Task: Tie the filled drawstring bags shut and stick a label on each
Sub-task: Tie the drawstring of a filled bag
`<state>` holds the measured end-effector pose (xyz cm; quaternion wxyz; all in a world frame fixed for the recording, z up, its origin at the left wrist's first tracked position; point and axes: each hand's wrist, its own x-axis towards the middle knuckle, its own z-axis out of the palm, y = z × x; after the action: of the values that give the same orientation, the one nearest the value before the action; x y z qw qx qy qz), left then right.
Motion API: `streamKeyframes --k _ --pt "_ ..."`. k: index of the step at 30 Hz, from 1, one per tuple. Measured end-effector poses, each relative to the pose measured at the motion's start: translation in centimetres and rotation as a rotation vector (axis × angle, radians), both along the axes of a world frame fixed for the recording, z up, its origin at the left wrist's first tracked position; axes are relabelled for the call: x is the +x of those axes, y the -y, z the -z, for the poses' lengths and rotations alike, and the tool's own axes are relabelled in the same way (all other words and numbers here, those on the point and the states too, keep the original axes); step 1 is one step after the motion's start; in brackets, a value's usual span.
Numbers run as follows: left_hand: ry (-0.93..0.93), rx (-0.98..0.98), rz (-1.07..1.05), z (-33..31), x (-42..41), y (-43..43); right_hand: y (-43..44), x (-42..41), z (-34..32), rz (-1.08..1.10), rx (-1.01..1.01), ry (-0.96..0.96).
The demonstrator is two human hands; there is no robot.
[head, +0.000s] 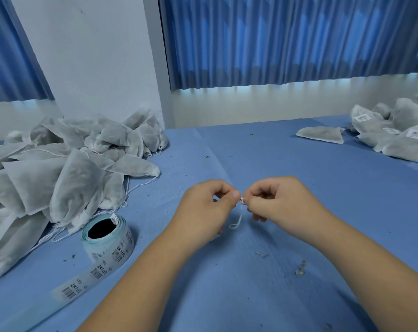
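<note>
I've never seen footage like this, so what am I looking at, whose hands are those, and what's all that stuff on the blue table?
There is no machine: one camera worn on a person's head looks down at their own bare hands. The left hand and right hand each pinch a thin white string between them; a loop of it hangs down. On the blue table, a heap of filled grey bags lies at the left, a roll of barcode labels sits in front of it, and bags already labelled lie at the far right.
</note>
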<state>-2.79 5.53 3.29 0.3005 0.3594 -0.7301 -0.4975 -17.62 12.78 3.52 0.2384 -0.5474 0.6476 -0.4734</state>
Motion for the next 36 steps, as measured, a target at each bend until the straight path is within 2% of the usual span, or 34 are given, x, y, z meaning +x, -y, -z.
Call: streamKeyframes --k 5,12,19,22,28,36 --pt "-0.010 0.148 0.084 -0.4 0.0 -0.1 -0.1 0.3 -0.1 -0.009 -0.004 -0.022" --pt "-0.082 0.277 0.155 -0.8 0.6 0.0 -0.2 0.4 -0.5 -0.043 -0.024 0.051" --pt "-0.138 0.412 0.193 -0.8 0.8 0.2 -0.2 0.7 -0.4 -0.021 -0.081 -0.012" --pt "-0.141 0.411 0.205 -0.8 0.9 0.3 -0.3 1.0 -0.3 0.022 -0.131 -0.079" --pt "-0.168 0.403 0.133 -0.6 0.3 0.0 -0.5 1.4 -0.3 0.148 -0.282 -0.343" --pt "-0.157 0.337 0.100 -0.5 0.2 -0.2 -0.4 1.6 0.0 0.094 -0.305 -0.334"
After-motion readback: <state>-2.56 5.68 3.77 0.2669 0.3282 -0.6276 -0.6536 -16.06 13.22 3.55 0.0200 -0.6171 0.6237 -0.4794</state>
